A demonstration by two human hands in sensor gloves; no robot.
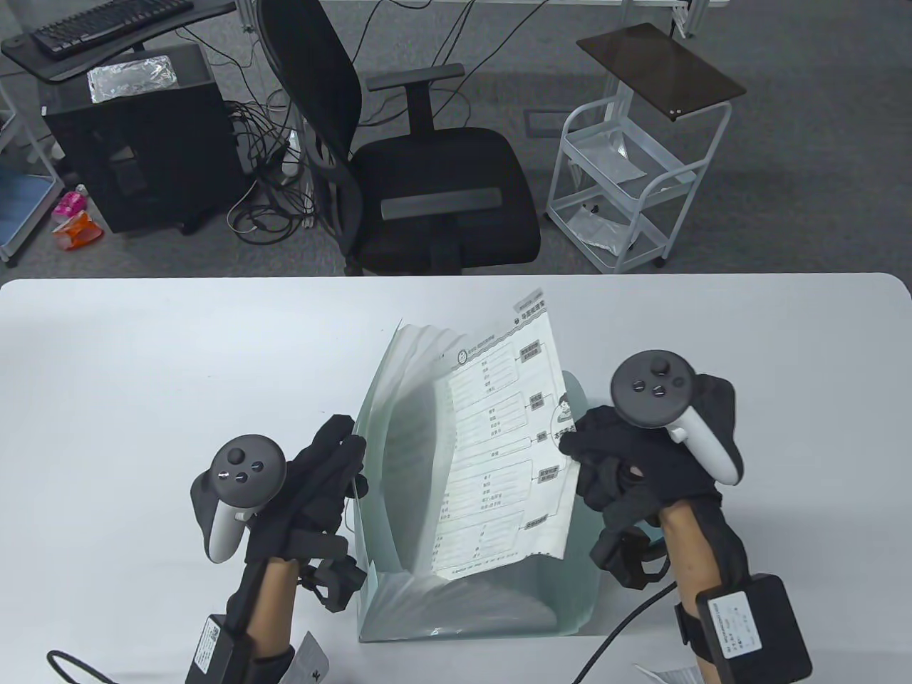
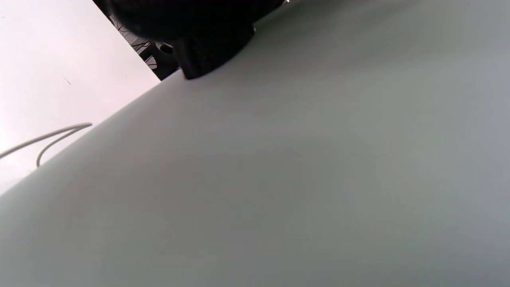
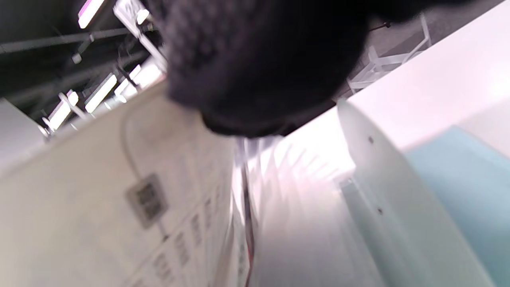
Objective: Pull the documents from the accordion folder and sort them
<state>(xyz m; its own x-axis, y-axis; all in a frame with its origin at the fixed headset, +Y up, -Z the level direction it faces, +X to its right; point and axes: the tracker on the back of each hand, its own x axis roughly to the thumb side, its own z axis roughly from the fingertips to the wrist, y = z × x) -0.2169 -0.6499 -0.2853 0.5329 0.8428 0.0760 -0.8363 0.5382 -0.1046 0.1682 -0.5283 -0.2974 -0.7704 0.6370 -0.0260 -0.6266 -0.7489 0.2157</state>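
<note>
A pale green translucent accordion folder point(image 1: 399, 456) stands open on the white table point(image 1: 142, 370). My left hand point(image 1: 335, 463) grips the folder's left wall; that wall fills the left wrist view point(image 2: 299, 179). My right hand point(image 1: 591, 445) pinches the right edge of a printed document point(image 1: 499, 456) with a flow chart, lifted partly out of the folder and tilted up to the right. In the right wrist view the document point(image 3: 99, 223) is blurred at the left, the folder's pockets point(image 3: 303, 207) in the middle, and my gloved fingers point(image 3: 255, 59) hang at the top.
A black office chair point(image 1: 427, 185) and a white wire cart point(image 1: 627, 178) stand beyond the table's far edge. A black cabinet point(image 1: 142, 135) with a keyboard above it is at the far left. Cables trail off my wrists at the table's near edge.
</note>
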